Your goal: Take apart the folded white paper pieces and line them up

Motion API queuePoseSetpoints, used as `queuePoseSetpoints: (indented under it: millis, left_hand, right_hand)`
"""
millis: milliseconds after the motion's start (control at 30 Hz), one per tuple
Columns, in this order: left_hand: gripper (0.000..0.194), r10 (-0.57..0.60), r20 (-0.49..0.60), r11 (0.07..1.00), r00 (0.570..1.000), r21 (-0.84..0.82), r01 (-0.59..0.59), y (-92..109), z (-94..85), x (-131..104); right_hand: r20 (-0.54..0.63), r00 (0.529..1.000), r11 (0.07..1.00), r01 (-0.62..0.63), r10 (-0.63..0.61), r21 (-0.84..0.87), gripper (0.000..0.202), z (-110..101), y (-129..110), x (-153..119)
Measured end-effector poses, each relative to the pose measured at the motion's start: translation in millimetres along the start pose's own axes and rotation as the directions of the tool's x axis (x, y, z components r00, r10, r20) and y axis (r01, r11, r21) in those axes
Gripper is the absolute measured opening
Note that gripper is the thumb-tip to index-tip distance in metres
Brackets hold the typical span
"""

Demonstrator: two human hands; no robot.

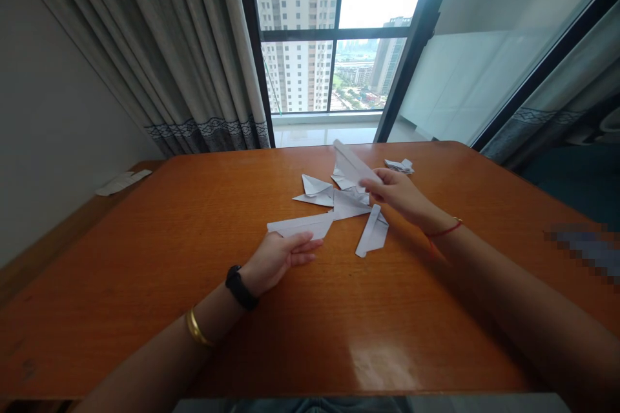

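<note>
paper [301, 226] is clamped in the left hand [277, 261], a second folded piece [352, 165] in the right hand [398, 192], above the brown table [295, 342]

The left hand [276, 262] hides part of one folded sheet [298, 224]; the right hand [393, 188] covers one end of a second sheet [351, 164]. Overlapping papers [347, 205] partly hide one another. The tower block [298, 19] runs past the top edge. A pixelated patch [588, 251] at right is unreadable.
</note>
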State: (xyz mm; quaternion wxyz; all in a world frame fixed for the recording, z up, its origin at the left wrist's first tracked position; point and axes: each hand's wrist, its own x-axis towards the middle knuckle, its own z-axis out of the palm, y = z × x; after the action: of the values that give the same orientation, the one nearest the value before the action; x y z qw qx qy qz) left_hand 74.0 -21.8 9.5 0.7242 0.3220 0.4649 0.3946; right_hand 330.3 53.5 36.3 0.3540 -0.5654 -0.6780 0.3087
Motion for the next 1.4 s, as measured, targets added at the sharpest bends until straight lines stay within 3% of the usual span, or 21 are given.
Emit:
queuePoseSetpoints:
  millis: [33,100,133,200,333,433,567,667,733,867,933,1067,1133,1267,1400]
  left_hand:
    - [0.019,0.002,0.012,1.0,1.0,0.03,-0.003,0,-0.1,-1]
    - [0.029,0.019,0.064,0.996,0.998,0.085,-0.024,-1,-0.1,-3]
    - [0.036,0.032,0.097,0.993,0.995,0.107,-0.042,-1,0.0,-4]
    - [0.048,0.073,0.172,0.984,0.982,0.146,-0.098,-1,0.2,-6]
    - [0.051,0.197,0.306,0.946,0.931,0.189,-0.263,0,1.1,-10]
    - [0.06,0.243,0.338,0.929,0.909,0.188,-0.318,2,3.1,-13]
    - [0.045,0.138,0.222,0.964,0.965,0.193,-0.183,0,4.9,-14]
    - [0.036,0.136,0.083,0.978,0.987,0.149,-0.147,-1,5.3,-10]
    - [0.031,0.155,0.027,0.982,0.988,0.102,-0.157,-1,5.5,-8]
    - [0.025,0.148,-0.003,0.989,0.989,0.006,-0.148,1,5.5,-6]
    - [0.026,0.146,-0.007,0.989,0.989,-0.028,-0.146,2,4.5,-5]
    - [0.027,0.16,0.004,0.987,0.987,-0.024,-0.16,1,1.2,-4]
    - [0.03,0.159,0.023,0.987,0.987,0.014,-0.159,0,0.5,-4]
    - [0.035,0.108,0.132,0.984,0.985,0.124,-0.125,-3,2.1,-7]
    - [0.053,0.081,0.272,0.974,0.959,0.182,-0.133,-7,4.2,-12]
  right_hand:
    - [0.19,0.98,0.995,0.039,-0.056,0.093,0.033,2,-11,-7]
    - [0.484,0.865,0.989,0.077,-0.13,0.127,0.041,9,-30,-20]
    - [0.555,0.821,0.991,0.11,-0.136,0.08,0.044,14,-36,-26]
    - [0.6,0.79,0.981,0.189,-0.123,-0.047,0.045,22,-43,-33]
    - [0.617,0.78,0.945,0.272,-0.105,-0.183,0.043,30,-44,-37]
    - [0.607,0.79,0.935,0.273,-0.083,-0.228,0.043,31,-45,-38]
    - [0.574,0.816,0.932,0.257,-0.069,-0.254,0.046,21,-49,-34]
    - [0.417,0.908,0.894,0.215,-0.034,-0.394,0.036,-1,-40,-22]
    - [0.346,0.938,0.818,0.199,0.001,-0.54,0.022,-16,-26,-13]
    - [0.537,0.843,0.738,0.385,-0.037,-0.555,0.03,-26,3,-4]
    - [0.581,0.813,0.731,0.42,-0.039,-0.538,0.025,-25,8,-3]
    - [0.587,0.809,0.833,0.301,0.035,-0.464,0.011,-32,-7,-5]
    - [0.548,0.836,0.917,0.244,-0.033,-0.316,0.019,-35,-23,-8]
    - [0.387,0.898,0.974,0.227,-0.208,-0.004,0.027,-12,-49,-25]
    - [0.311,0.889,0.916,0.385,-0.336,-0.114,0.01,29,-57,-44]
